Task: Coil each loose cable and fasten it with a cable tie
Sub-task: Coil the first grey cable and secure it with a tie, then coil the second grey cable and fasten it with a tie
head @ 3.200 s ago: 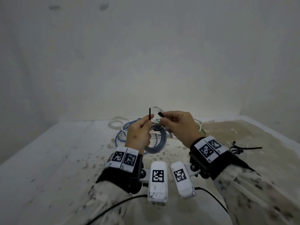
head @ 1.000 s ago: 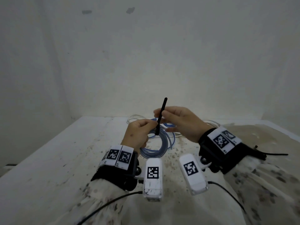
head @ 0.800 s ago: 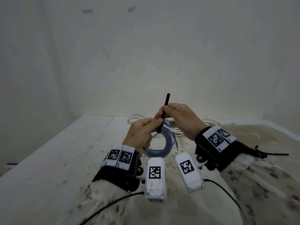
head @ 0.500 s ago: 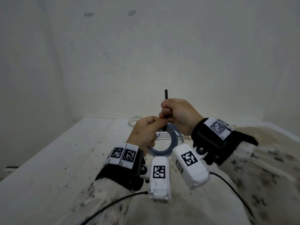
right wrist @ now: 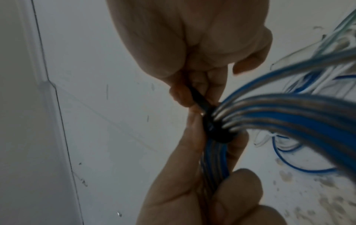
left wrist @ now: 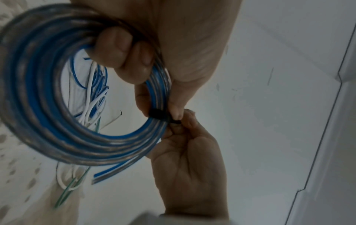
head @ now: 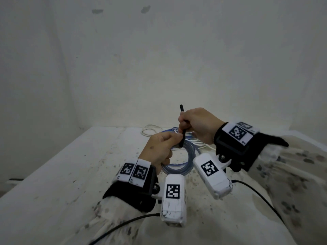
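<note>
While left hand (head: 158, 149) grips blue coil (head: 178, 166), right hand (head: 198, 125) pinches black tie (head: 182, 126), speckled white table (head: 58, 175), bare walls (head: 159, 59).

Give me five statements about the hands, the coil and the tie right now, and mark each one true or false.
1. The left hand holds the blue coiled cable off the table. True.
2. The black cable tie is already looped around the coil's strands. True.
3. The right hand is open and empty. False: its fingers are curled round the tie's free tail, which sticks up above the fist.
4. The coil in the left hand's grip is the only cable in view. False: loose white and blue cables lie on the table behind the hands.
5. The cable tie is white. False: it is black.
</note>
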